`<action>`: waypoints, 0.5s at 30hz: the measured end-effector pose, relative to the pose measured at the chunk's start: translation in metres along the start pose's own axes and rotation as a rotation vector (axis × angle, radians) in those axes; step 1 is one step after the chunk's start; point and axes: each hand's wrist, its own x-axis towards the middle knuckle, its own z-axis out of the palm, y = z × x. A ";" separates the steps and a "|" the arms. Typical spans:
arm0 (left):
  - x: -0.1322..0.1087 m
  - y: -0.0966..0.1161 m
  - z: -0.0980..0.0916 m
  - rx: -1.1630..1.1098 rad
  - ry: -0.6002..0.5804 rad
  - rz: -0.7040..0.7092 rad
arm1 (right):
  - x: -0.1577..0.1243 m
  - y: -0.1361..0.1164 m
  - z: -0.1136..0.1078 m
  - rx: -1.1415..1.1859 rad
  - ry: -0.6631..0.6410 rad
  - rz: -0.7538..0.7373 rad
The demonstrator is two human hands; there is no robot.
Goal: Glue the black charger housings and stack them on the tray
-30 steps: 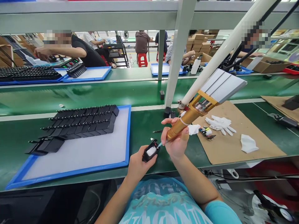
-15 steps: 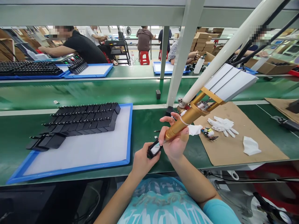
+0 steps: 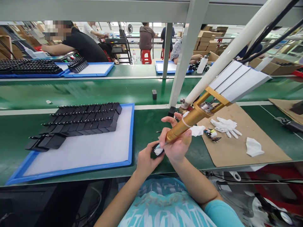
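Note:
My left hand [image 3: 147, 160] grips a small black charger housing [image 3: 155, 147] by its sides, with something white [image 3: 158, 151] showing in its opening. My right hand [image 3: 176, 146] is wrapped round the lower part of a gold cylindrical tool [image 3: 184, 125], some fingers raised. The tool slants down toward the housing; a pale bluish tip shows at its lower end, partly covered by my right fingers. Whether that tip touches the housing, I cannot tell. To the left, a blue-rimmed tray [image 3: 129, 138] bears rows of black chargers [image 3: 86, 118], prongs up.
Brown cardboard [image 3: 224, 154] on the right carries a white glove [image 3: 226, 126], a white cloth [image 3: 254, 147] and a circuit board [image 3: 212, 135]. A green belt [image 3: 106, 91] beyond holds one charger [image 3: 154, 94]. A metal post [image 3: 180, 63] rises ahead; people work behind it.
The lone charger and a small white scrap on the belt have moved left. The housing has shifted slightly right and tilted, so my fingers cover more of it. The tool stays nearly in place.

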 end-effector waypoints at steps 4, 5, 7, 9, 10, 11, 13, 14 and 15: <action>0.000 -0.009 -0.003 0.058 -0.101 -0.085 | 0.003 -0.001 -0.005 -0.017 0.025 -0.023; 0.001 -0.011 -0.005 0.057 -0.139 -0.129 | 0.004 -0.001 -0.007 -0.033 0.037 -0.027; 0.002 -0.014 -0.010 0.023 -0.220 -0.230 | 0.005 -0.003 -0.013 -0.069 0.065 -0.035; 0.007 -0.015 -0.015 -0.046 -0.288 -0.314 | 0.006 -0.005 -0.019 -0.098 0.099 -0.042; 0.010 -0.015 -0.017 -0.083 -0.311 -0.341 | 0.007 -0.006 -0.022 -0.109 0.114 -0.044; 0.013 -0.014 -0.017 -0.116 -0.326 -0.359 | 0.007 -0.008 -0.025 -0.118 0.127 -0.047; 0.019 -0.013 -0.015 -0.166 -0.332 -0.365 | 0.008 -0.009 -0.029 -0.133 0.143 -0.049; 0.022 -0.013 -0.012 -0.185 -0.327 -0.353 | 0.008 -0.010 -0.031 -0.138 0.148 -0.050; 0.024 -0.014 -0.010 -0.201 -0.319 -0.331 | 0.008 -0.011 -0.033 -0.141 0.150 -0.052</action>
